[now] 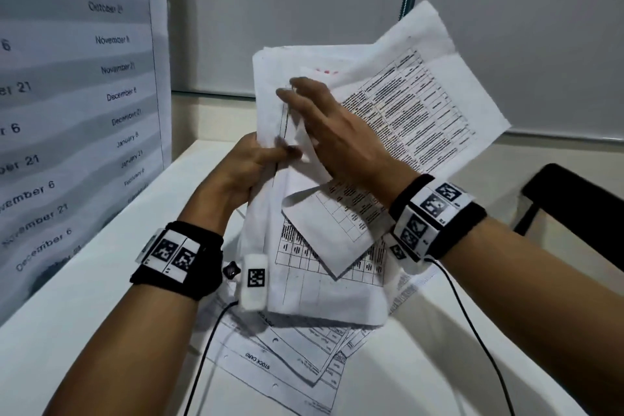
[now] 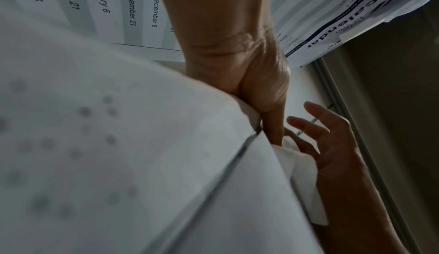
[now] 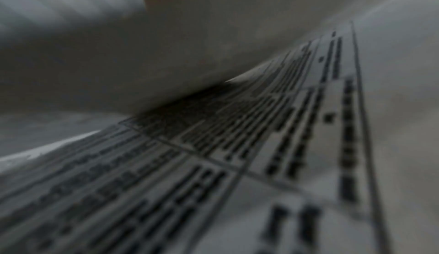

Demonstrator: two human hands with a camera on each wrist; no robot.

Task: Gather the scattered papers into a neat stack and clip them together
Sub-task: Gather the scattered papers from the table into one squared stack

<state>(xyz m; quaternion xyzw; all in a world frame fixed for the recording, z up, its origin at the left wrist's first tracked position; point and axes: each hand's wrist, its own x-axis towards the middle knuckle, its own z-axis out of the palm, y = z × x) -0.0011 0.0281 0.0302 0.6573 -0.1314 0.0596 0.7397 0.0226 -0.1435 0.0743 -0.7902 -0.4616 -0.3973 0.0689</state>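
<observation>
A loose bundle of printed papers (image 1: 341,267) is held upright above the white table (image 1: 84,314), its sheets fanned at different angles. My left hand (image 1: 266,159) grips the bundle at its left edge, thumb on the front. My right hand (image 1: 304,101) lies on the front sheets with straight, spread fingers. In the left wrist view the left hand (image 2: 263,96) pinches the papers (image 2: 118,145), and the right hand's fingers (image 2: 327,136) show spread behind them. The right wrist view shows only blurred printed paper (image 3: 237,164) very close up. More sheets (image 1: 287,358) lie askew on the table below. No clip is visible.
A large calendar poster (image 1: 84,78) covers the wall at the left, close to the table. A black chair (image 1: 574,199) stands at the right. A blank wall panel (image 1: 304,10) rises behind the table. Cables (image 1: 472,331) hang from both wristbands.
</observation>
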